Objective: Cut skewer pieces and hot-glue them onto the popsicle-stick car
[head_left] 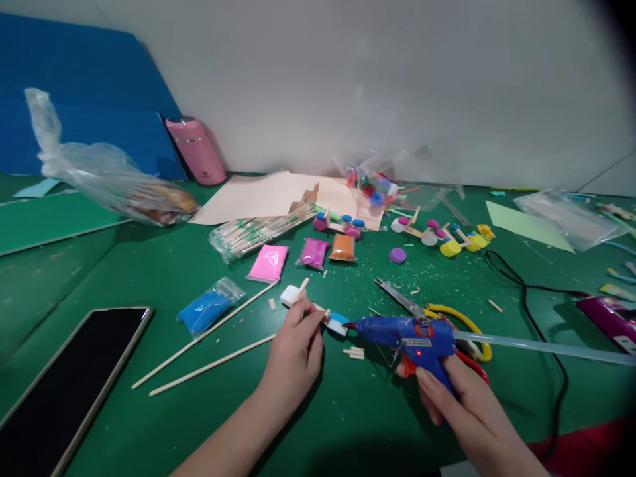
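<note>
My right hand (460,397) is wrapped around the grip of a blue hot glue gun (402,334), with fingers at its orange trigger and its red light lit. A long clear glue stick (541,349) sticks out of its back. My left hand (293,344) pinches a small stick-and-cap car; a white cap (289,296) shows beyond the fingers and a blue-and-white cap (338,322) to their right. The gun's dark nozzle is at that second cap; whether they touch I cannot tell. Cut stick pieces (354,353) lie below, and scissors (402,299) lie behind the gun.
Two wooden sticks (213,364) and a phone (74,391) lie left. Clay packets in blue (211,306), pink (268,263), purple (313,253) and orange (343,247) lie ahead. Behind are finished-looking cap cars (432,235), bagged sticks (258,232) and a pink bottle (196,151). A black cord (529,331) runs right.
</note>
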The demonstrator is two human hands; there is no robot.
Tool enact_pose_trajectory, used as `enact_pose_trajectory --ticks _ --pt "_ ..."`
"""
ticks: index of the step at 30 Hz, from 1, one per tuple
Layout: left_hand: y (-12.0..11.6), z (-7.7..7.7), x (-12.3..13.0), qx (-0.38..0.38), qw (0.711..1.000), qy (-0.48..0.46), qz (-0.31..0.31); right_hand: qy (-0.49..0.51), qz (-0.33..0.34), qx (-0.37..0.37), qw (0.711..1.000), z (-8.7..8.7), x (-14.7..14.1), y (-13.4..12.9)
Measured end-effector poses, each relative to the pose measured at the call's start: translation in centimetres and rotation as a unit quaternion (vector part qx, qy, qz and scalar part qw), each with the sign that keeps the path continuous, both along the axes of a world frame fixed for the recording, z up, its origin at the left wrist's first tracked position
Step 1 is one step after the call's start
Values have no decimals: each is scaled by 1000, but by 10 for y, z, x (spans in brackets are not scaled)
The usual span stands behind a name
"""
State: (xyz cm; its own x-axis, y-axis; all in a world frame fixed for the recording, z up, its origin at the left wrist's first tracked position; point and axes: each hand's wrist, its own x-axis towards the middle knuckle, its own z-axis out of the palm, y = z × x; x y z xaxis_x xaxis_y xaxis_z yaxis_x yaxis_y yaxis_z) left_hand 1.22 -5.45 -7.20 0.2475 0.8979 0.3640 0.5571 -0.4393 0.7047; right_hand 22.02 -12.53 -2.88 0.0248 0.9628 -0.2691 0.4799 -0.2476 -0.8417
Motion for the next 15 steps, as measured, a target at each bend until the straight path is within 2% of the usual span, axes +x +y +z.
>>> enact_pose_trajectory --ticks 5,10,15 --pt "1 -1 0 0 1000 -1 -4 9 11 -16 1000 -2 0 -1" --pt "0 -1 0 1 1000 1 -7 27 -24 7 999 -4 -5 2" --pt "0 -2 0 3 1000 1 -8 -11 24 8 1000 -6 5 3"
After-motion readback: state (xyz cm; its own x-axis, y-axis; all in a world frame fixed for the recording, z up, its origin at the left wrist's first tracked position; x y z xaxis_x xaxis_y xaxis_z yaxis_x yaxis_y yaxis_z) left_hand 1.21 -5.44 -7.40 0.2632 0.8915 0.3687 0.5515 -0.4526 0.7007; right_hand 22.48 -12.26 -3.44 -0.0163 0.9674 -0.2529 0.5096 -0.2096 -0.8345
